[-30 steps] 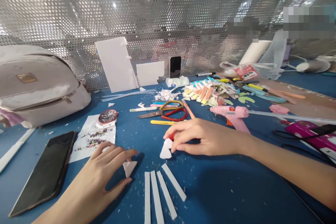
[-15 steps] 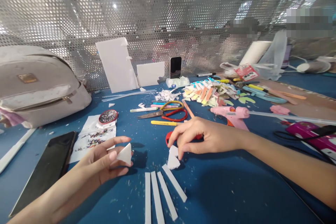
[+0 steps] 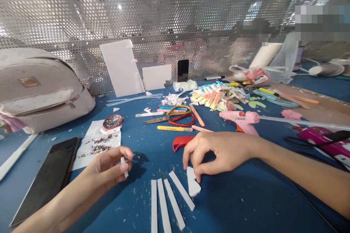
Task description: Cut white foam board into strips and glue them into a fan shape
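Between thumb and fingers, my left hand (image 3: 111,169) pinches a small white foam piece (image 3: 124,166), now seen nearly edge-on. My right hand (image 3: 216,154) has its fingertips curled down on another white foam piece (image 3: 193,182), which has an uneven edge. Several narrow white strips (image 3: 171,204) fan out on the blue tabletop (image 3: 232,204) just left of that piece. Behind my right hand lies a red tool (image 3: 182,142), partly covered by the hand. A yellow marker (image 3: 174,128) and red-and-yellow-handled scissors (image 3: 175,116) rest farther back.
On the left are a black phone (image 3: 46,178), a paper with colourful bits (image 3: 98,140) and a pale backpack (image 3: 41,91). A pink glue gun (image 3: 246,118) lies beyond my right forearm. Coloured strips (image 3: 216,96) are heaped at the back, near an upright phone (image 3: 183,70).
My left hand has turned its foam piece from face-on to nearly edge-on. My right hand has moved right and nearer, bringing its foam piece beside the strips.
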